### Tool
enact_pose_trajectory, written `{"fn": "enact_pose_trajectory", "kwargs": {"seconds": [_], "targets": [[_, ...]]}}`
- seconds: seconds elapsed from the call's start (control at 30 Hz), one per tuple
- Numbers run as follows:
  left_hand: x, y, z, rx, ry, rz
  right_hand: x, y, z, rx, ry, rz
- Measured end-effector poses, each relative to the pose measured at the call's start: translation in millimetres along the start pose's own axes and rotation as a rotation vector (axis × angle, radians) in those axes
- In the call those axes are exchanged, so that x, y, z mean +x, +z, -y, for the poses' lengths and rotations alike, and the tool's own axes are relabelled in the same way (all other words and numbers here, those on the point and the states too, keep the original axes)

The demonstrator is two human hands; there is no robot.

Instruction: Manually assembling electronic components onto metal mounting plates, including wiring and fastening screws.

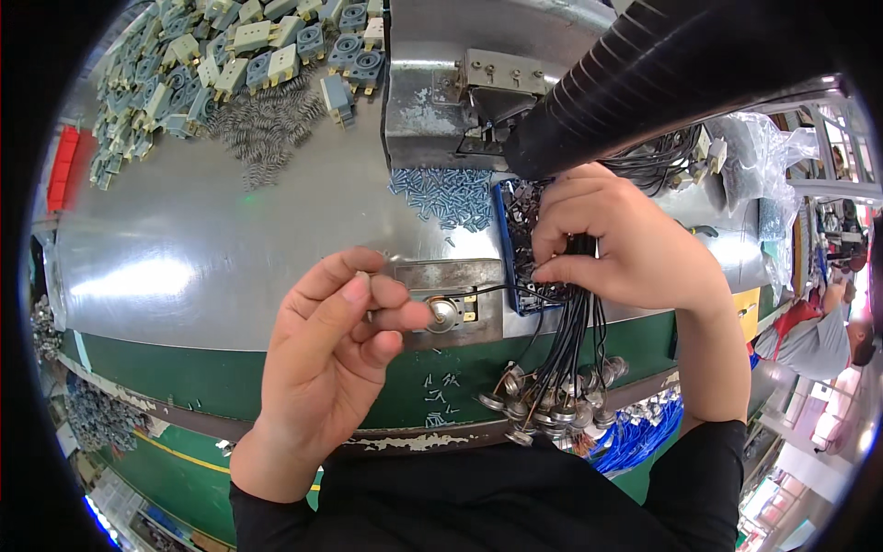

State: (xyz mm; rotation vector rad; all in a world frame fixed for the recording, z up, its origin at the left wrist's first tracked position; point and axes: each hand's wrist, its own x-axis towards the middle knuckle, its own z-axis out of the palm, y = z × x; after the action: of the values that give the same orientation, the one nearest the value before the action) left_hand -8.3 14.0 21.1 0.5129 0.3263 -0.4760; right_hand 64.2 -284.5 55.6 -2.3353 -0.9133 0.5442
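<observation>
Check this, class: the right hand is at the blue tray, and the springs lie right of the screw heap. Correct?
Not quite: the springs lie left of the screw heap, as the head view shows. The right hand is at the blue tray.

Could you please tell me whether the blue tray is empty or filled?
Not empty: small dark parts lie in the blue tray; the right hand partly hides it, so fullness is unclear.

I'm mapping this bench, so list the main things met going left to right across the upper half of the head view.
Red bin → heap of springs → pile of bluish screws → blue tray → right hand → clear plastic bag.
</observation>
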Motion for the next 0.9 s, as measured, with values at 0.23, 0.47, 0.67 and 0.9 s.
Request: {"fn": "enact_pose_trajectory", "kwargs": {"seconds": [0.23,0.47,0.67,0.9], "targets": [[5.2,19.9,10.9,0.104,-0.127,0.064,-16.7,-6.6,8.0,0.468,0.277,-0.239],[13.3,49.5,13.5,0.145,-0.127,-0.011,-21.8,-6.5,3.8,0.648,0.429,-0.274],[16.4,53.2,18.0,0.149,-0.121,-0.032,-28.5,-4.1,-5.3,0.96,0.479,-0.299],[17.8,55.2,20.5,0.16,-0.11,-0.022,-41.5,10.0,-16.7,1.352,0.477,-0.407]]}}
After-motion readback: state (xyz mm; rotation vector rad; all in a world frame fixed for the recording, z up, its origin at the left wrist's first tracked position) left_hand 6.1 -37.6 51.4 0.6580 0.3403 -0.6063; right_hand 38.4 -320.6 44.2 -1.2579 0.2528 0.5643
